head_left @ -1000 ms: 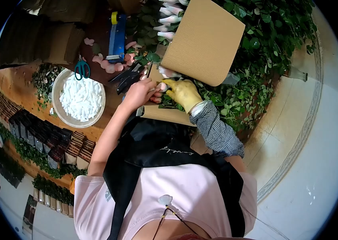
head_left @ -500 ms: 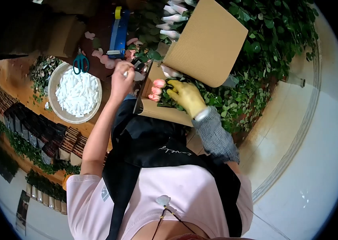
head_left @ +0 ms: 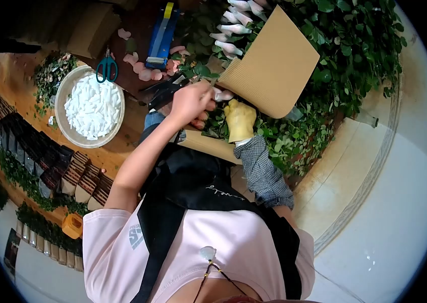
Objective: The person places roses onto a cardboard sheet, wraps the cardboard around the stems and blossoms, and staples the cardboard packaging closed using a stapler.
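Note:
My left hand is bare, its fingers pressed together over the pink roses in the open cardboard wrap; what it pinches is hidden. Just right of it, my right hand, in a yellow glove, is curled closed over the leafy stems, its grip out of sight. A rose in white netting lies between the hands, below the raised corrugated cardboard flap.
A bowl of white tubes stands at left, teal scissors at its rim. A blue tape dispenser, black tool and netted roses lie beyond. Leafy stems fill the upper right.
My left hand moved left to the black tool, then came back right over the roses. My gloved right hand has turned more upright and curled in. The whole view has shifted slightly.

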### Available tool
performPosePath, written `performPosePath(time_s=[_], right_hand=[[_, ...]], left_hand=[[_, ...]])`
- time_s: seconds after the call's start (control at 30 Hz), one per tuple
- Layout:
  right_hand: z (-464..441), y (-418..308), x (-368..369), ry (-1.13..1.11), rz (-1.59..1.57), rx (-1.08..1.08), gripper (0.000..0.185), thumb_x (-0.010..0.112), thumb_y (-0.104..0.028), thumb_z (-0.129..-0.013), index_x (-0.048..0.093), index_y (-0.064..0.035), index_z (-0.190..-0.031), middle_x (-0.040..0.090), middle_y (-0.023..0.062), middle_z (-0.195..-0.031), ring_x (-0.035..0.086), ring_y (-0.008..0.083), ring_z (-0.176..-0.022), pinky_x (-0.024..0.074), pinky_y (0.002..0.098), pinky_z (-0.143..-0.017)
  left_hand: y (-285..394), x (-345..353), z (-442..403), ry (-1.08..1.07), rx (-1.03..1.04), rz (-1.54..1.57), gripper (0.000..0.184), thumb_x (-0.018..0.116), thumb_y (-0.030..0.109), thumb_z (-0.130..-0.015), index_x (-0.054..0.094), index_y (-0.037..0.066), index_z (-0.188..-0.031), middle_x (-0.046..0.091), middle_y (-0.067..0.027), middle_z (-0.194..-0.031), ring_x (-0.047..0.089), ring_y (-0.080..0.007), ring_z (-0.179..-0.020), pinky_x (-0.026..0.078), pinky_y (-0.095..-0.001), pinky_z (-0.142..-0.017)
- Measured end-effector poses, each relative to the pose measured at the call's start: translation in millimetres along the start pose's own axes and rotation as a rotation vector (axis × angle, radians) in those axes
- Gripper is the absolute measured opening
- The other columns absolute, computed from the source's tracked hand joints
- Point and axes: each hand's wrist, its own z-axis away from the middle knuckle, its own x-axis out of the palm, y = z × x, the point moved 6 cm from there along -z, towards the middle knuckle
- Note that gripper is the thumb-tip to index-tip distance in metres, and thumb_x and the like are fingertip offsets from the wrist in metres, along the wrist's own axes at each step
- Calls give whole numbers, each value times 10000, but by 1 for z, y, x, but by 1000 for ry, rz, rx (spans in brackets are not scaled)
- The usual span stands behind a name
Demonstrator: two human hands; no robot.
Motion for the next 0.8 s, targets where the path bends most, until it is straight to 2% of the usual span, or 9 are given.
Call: performPosePath(time_s=[0.1,0.2,0.3,0.4,0.5,0.57,0.67,0.7,0.8], right_hand=[[-1,1,2,-37,-13,50,198,666,-246,-808,661,-66,-726,668,131,-680,662,320,-630,534,454,-622],[-3,-2,-15,29,-88,-22,217,657,-260,-832,659,-61,-745,678,150,-709,669,339,-660,536,468,-642],[-2,-4,-23,13,-117,-50,222,651,-266,-853,661,-56,-782,680,160,-717,669,351,-672,537,478,-654],[2,3,-11,3,-85,-28,220,644,-263,-874,661,-50,-820,680,158,-718,673,359,-701,539,484,-680],[0,16,-5,19,-80,24,206,622,-252,-912,685,-57,-895,705,121,-755,690,338,-773,547,464,-746],[2,23,5,-243,-245,260,222,596,-265,-937,709,-79,-976,727,93,-799,698,312,-800,547,439,-769],[-2,21,0,-244,-231,140,269,589,-310,-955,715,-77,-1003,732,90,-815,701,308,-794,545,436,-752],[1,18,-8,-165,-239,61,280,591,-319,-956,712,-70,-993,732,92,-813,701,312,-790,544,444,-748],[13,16,-33,-20,-495,-41,265,664,-262,-925,712,-56,-1085,709,164,-794,693,325,-745,536,444,-710]], left_hand=[[-59,-60,12,372,-474,469,101,639,89,-819,685,0,-833,647,-128,-824,665,-300,-759,535,-369,-741],[-31,-86,14,297,-69,218,117,639,78,-828,665,-36,-818,663,-139,-926,648,-258,-889,510,-335,-809],[-18,-35,13,-281,-337,314,212,692,214,-858,684,29,-962,682,-153,-874,675,-322,-844,532,-402,-793],[13,2,-5,-322,-151,124,409,704,432,-861,683,40,-977,700,-198,-891,684,-375,-860,541,-455,-752],[23,-4,-6,-174,17,131,238,629,260,-896,697,47,-980,683,-187,-846,673,-359,-768,523,-446,-699],[0,-39,6,-182,-184,253,226,639,276,-850,709,72,-917,703,-143,-808,687,-337,-760,536,-429,-683],[-72,-136,64,-171,-451,-19,298,659,275,-814,706,7,-934,712,-175,-827,695,-304,-759,530,-425,-715],[-122,-172,97,-192,-775,-138,388,692,305,-830,687,-37,-1014,706,-209,-848,689,-342,-786,540,-418,-760],[-246,-261,186,159,-744,-259,805,768,515,-836,495,-26,-1366,478,-316,-1353,557,-408,-1203,486,-460,-962]])
